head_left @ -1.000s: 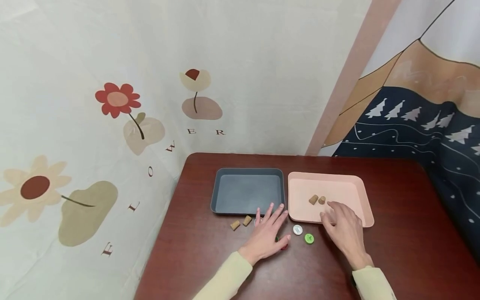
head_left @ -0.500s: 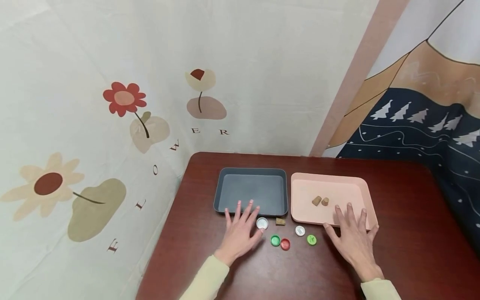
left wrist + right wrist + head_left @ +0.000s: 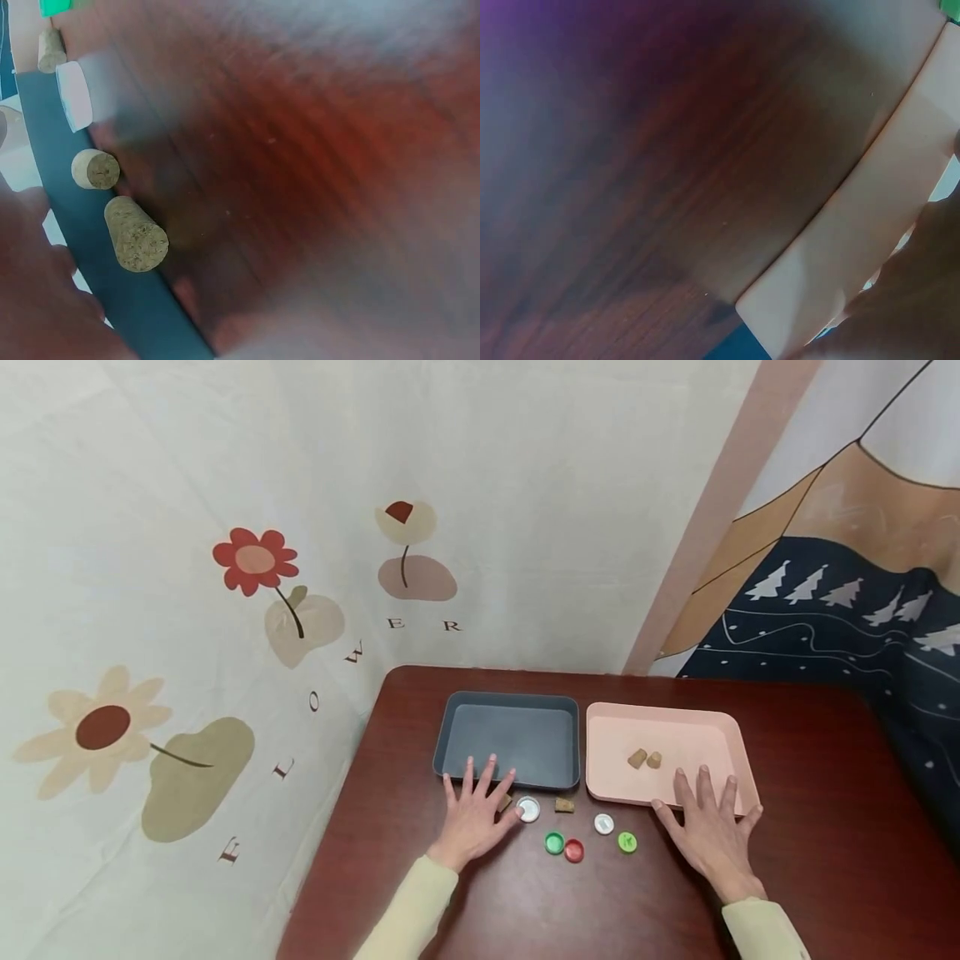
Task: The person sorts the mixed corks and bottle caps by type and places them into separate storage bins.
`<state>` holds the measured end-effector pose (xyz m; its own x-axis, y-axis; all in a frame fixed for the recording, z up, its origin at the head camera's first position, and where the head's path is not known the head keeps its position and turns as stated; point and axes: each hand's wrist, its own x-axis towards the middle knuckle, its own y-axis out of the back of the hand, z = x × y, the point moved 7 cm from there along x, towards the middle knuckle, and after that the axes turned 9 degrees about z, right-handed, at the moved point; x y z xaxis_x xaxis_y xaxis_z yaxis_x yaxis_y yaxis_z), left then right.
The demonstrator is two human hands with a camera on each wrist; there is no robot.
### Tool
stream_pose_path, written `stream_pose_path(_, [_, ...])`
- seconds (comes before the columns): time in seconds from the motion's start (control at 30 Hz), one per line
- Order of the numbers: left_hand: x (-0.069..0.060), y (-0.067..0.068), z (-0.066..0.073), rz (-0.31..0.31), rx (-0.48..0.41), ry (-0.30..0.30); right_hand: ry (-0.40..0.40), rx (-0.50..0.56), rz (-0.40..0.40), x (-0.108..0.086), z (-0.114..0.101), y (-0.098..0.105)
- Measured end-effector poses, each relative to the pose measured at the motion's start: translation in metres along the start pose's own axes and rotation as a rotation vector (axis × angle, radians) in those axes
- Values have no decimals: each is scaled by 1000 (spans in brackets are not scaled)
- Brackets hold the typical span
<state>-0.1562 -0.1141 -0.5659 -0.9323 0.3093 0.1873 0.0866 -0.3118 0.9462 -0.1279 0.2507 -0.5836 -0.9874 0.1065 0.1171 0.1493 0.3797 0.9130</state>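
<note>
Glossy wooden table [image 3: 540,910], rough corks [image 3: 140,244]

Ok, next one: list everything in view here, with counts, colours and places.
Table: 1, dark red-brown, centre
Left tray: 1, dark blue-grey, on the table
Right tray: 1, pink, beside the left tray
Corks: 5, brown, two in the right tray, three along the left tray's near side
White caps: 2, white, before the trays
Green caps: 2, green, nearer the person
Red cap: 1, red, beside the darker green one
Backdrop: off-white with flowers and letters; navy and tan at right
Sleeves: 2, pale yellow, bottom edge
Left hand: 1, bare, at the left tray's near edge
Right hand: 1, bare, at the right tray's near edge
</note>
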Motion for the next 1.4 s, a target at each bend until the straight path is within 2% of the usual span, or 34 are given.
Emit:
stream_pose_path(0.1, [5,-3,0,-10,-6,1,-11,3,-3,3,1,-1])
stream_pose_path(0.33, [12,-7,3,-34,-13,47,-28,13,3,6,2,-1])
stream_pose_path(0.4, [13,-7,6,-24,-25,50,-33,15,17,5,3,0])
stream_pose_path(0.47, [13,-4,10,18,-41,37,-36,15,38,3,3,3])
stream_pose_path(0.57, [16,5,24,127,-63,-33,-40,21,81,3,4,10])
stream_pose_path(0.67, [18,16,43,252,-72,-155,-54,36,107,3,9,16])
stream_pose_path(0.73, [19,20,57,308,-80,-245,-67,48,114,3,15,19])
stream_pose_path(0.87, [16,19,78,352,-97,-375,-101,85,107,0,28,23])
stream_pose_path(0.97, [15,15,87,348,-97,-418,-119,111,108,-1,36,26])
stream_pose_path(1.07, [14,10,93,339,-51,-418,-130,120,111,-1,42,28])
stream_pose_path(1.27, [17,3,98,307,90,-341,-154,124,103,0,48,30])
stream_pose_path(1.4, [19,0,101,310,155,-330,-187,139,85,0,52,31])
